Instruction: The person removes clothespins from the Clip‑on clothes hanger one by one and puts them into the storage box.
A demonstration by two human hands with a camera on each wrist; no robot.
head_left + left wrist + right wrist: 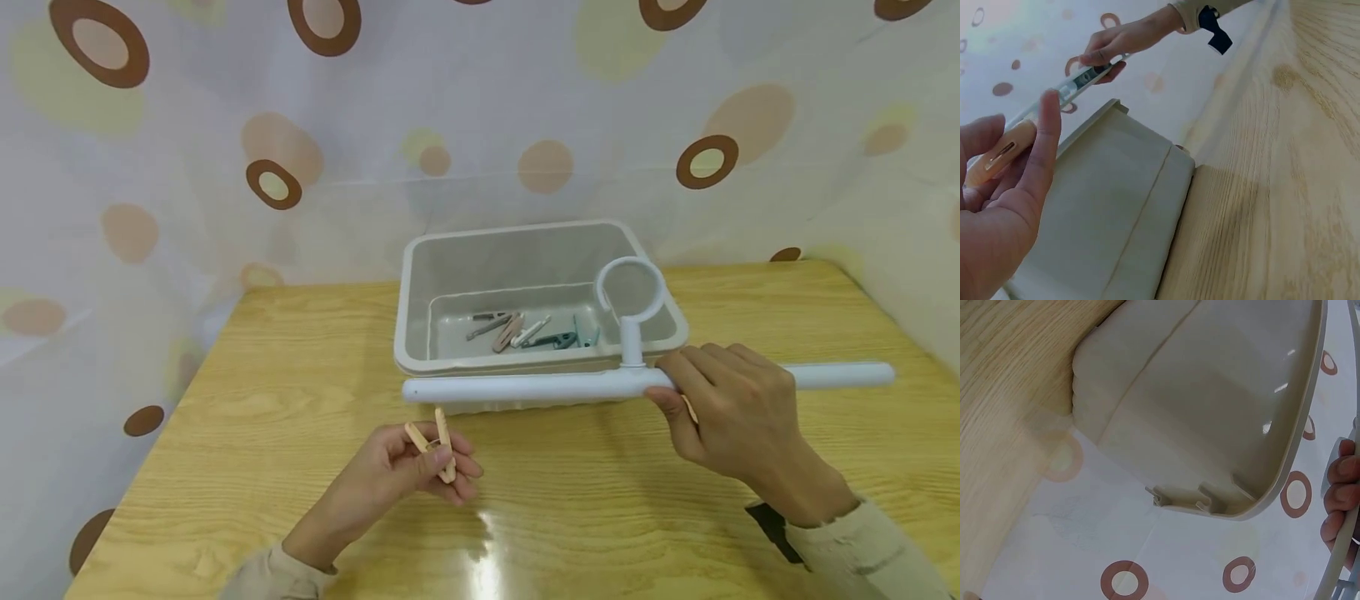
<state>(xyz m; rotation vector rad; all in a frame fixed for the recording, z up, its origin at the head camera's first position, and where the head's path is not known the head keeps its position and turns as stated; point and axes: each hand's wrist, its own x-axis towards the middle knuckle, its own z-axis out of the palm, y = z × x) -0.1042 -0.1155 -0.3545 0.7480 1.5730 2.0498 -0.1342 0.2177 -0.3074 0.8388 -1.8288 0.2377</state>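
Observation:
My left hand (420,467) pinches a beige clothespin (444,437) between thumb and fingers, in front of the bin. Its tips point up toward the hanger, apart from it in the head view. My right hand (731,412) grips a pale white-blue plastic clothes hanger (517,387), just right of its neck. The hanger is seen edge-on, and its ring-shaped hook (633,315) leans over the bin's right part. In the left wrist view the clothespin (1007,150) overlaps the hanger's near end; whether they touch I cannot tell. Right fingers (1344,484) curl round the bar in the right wrist view.
A grey-beige plastic bin (408,292) stands at the back of the wooden table (300,358). Several clothespins (510,332) in grey, brown, white and dark green lie on its floor. A spotted curtain (480,108) hangs behind.

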